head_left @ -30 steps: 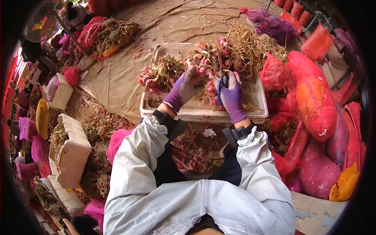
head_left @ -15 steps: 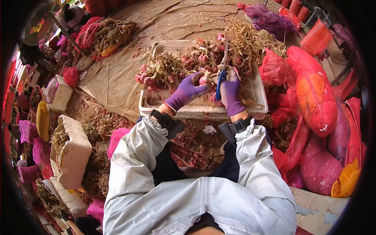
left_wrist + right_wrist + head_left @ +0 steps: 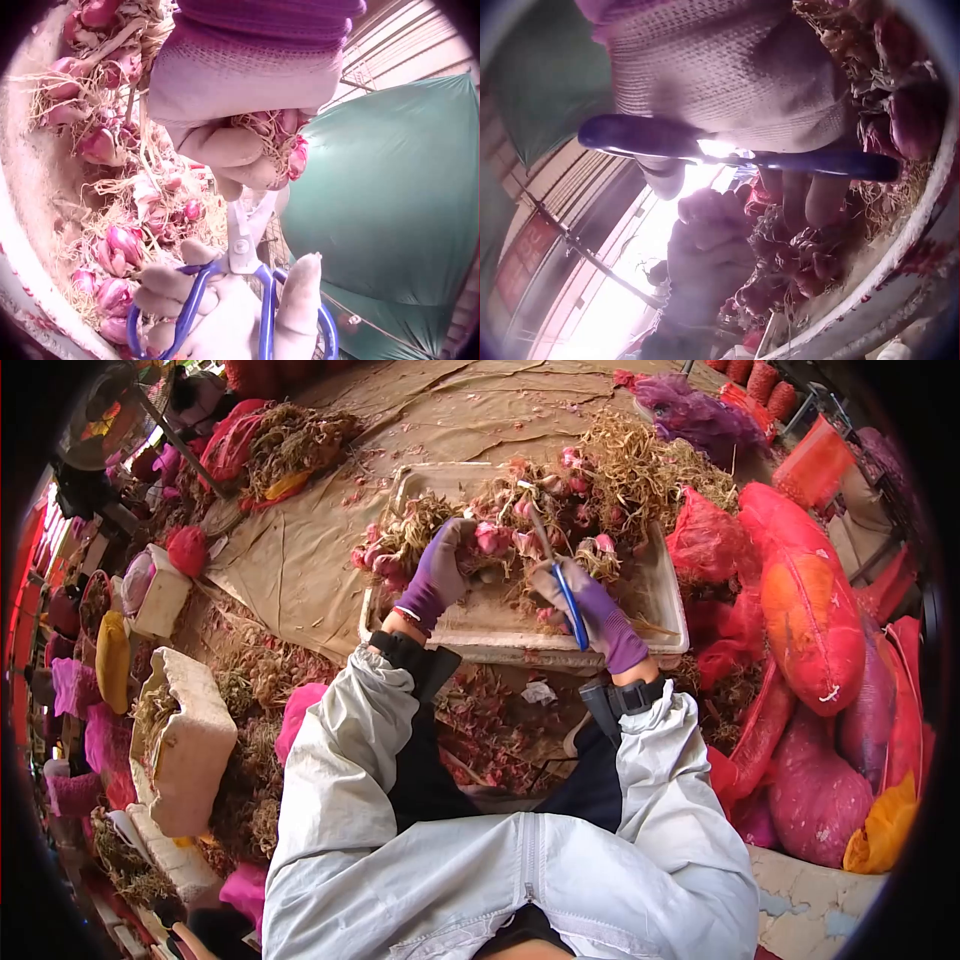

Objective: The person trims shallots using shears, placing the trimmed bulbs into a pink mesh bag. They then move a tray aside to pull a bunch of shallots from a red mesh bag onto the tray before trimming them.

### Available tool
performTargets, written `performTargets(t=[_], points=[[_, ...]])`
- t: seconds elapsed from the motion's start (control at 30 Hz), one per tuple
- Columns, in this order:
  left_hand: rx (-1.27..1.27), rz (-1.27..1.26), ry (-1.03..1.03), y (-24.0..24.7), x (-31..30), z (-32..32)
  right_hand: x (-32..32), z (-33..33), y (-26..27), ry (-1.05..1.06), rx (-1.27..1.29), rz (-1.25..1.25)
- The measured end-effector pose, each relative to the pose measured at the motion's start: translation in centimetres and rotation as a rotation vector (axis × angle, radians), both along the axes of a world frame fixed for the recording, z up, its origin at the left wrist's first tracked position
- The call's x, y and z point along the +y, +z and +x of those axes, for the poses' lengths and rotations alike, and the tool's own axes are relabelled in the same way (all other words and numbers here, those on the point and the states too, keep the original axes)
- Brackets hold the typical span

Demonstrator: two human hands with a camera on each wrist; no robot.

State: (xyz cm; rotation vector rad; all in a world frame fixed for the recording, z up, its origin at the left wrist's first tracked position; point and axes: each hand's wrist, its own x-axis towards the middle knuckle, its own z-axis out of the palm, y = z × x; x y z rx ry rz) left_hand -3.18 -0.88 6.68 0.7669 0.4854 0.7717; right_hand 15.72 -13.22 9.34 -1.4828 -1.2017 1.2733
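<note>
1. Ground: a brown sheet (image 3: 285, 575), creased, strewn with reddish flakes.
2. Tray (image 3: 500, 644), white, shallow, before my knees; pinkish-red loose bulbs (image 3: 385, 565) within, roots and stems attached. Dry stalks (image 3: 635, 460) heaped over its far right corner.
3. Mesh sacks (image 3: 810, 610), red, pink and purple, bulging, to the right of the tray.
4. Foam box (image 3: 195, 755), white, rough-edged, tipped at left, with dry matter inside. Beyond it, at far left, a fan (image 3: 105, 425).
5. Green sheeting (image 3: 382, 187), hung beneath a ribbed roof; seen from the left wrist.
6. My left hand (image 3: 440, 572), purple-and-pale glove: fingers curled round a small clump of bulbs (image 3: 289, 146), red skins and wispy roots showing past the fingertips, above the tray.
7. My right hand (image 3: 590, 610), matching glove: fingers gripping the scissors (image 3: 571, 605) by their blue loops, metal blades pointing away from me. In the left wrist view the blades point toward the left fingers; whether they touch the clump, I cannot tell.
</note>
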Motion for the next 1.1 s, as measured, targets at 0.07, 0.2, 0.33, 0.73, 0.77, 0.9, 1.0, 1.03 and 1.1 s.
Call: performTargets(t=[0.07,0.2,0.33,0.73,0.77,0.9,1.0,1.03,1.1], points=[[-0.081,-0.061,-0.074,0.1,0.5,-1.3,-0.4,-0.4,0.5,0.033,-0.026,-0.023],[0.346,1.195,0.094,-0.9,0.6,-1.3,-0.8,-1.5,1.3,0.065,0.112,-0.075],[0.311,1.332,0.017,-1.6,1.0,-1.5,0.2,-0.9,-0.1,-0.044,0.312,-0.07],[0.052,0.239,-0.218,-0.3,-4.3,3.8,2.0,-1.7,-2.6,-0.5,0.349,0.166],[0.104,0.295,-0.254,-0.2,-4.0,3.8,2.3,-1.7,-3.2,-0.531,0.37,0.251],[0.146,0.5,-0.043,-0.5,-5.0,5.4,3.2,-1.1,-4.9,-0.576,0.311,0.463],[0.623,0.844,-0.129,1.0,-4.3,4.3,2.7,-1.8,-4.0,-0.612,0.222,0.473],[0.573,0.797,-0.106,1.2,-4.4,4.2,2.3,-2.0,-3.3,-0.616,0.264,0.392],[0.466,0.699,-0.056,1.1,-4.3,4.0,2.2,-1.9,-3.0,-0.617,0.389,0.298]])
